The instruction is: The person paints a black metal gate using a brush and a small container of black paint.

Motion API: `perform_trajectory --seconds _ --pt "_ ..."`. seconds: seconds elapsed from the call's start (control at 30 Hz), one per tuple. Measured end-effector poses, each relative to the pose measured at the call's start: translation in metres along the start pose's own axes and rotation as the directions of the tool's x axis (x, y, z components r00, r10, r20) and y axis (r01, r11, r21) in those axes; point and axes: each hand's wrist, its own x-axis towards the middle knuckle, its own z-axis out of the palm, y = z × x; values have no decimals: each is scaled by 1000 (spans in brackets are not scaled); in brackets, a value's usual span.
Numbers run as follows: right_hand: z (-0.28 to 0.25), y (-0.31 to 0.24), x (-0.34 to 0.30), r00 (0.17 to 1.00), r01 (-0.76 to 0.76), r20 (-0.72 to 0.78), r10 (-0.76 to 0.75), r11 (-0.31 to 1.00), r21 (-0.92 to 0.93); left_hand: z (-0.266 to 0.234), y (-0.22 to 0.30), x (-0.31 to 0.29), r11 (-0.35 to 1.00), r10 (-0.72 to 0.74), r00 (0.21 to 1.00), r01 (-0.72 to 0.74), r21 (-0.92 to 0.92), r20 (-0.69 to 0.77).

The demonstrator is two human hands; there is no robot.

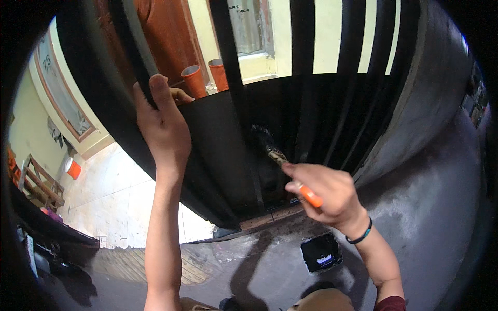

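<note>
A black metal gate with upright bars and a solid lower panel stands in front of me. My left hand is closed around one of its bars, near the top edge of the panel. In my right hand is a paintbrush with an orange handle end, tilted up and to the left. Its dark bristles touch or nearly touch the panel; the dark surface makes contact hard to judge. Below my right wrist, a square container of black paint sits on the ground.
Two orange pots stand behind the gate by a reddish-brown door. Through the opening at left are pale floor tiles, an orange-and-white bucket and a wooden frame. A grey wall rises at right.
</note>
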Motion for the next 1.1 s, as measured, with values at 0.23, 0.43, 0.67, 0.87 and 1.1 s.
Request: perform_trajectory --seconds 0.23,0.43,0.67,0.87,1.1 --pt "-13 29 64 982 -121 -125 142 979 162 0 4 2 1000 -15 1000 15 9 1" --pt "-7 42 74 919 -11 -379 106 970 243 3 3 4 996 72 997 -72 47 -12" --pt "11 24 20 933 54 -360 15 982 179 0 -6 3 991 23 998 -16 134 -53" --pt "-2 58 49 973 -103 -166 159 948 301 -3 -4 4 978 -5 999 12 210 -33" --pt "-17 56 106 971 -49 -219 90 981 188 -17 10 9 959 -252 925 277 -53 284"
